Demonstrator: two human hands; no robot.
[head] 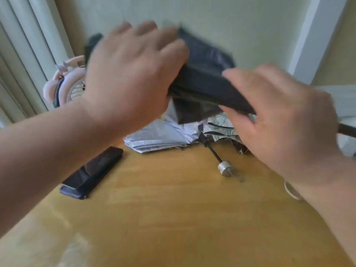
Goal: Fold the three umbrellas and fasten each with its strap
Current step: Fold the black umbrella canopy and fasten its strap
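I hold a black umbrella (204, 78) in the air above the wooden table (163, 209). My left hand (131, 74) grips its crumpled canopy at the far end. My right hand (279, 116) wraps the near end, and the dark handle (346, 130) pokes out at the right edge. Under it lie a pale grey-white umbrella (159, 137) and a patterned green-and-cream umbrella (221, 128), both loose and unfastened. A black shaft with a silver knob (224, 168) points toward me from the patterned one. The picture is motion-blurred.
A folded dark case or sleeve (92, 172) lies on the table at the left. A pink fan-like object (65, 85) stands at the back left by the curtain. A wall runs close behind the umbrellas. I wear a bracelet (290, 189) on my right wrist.
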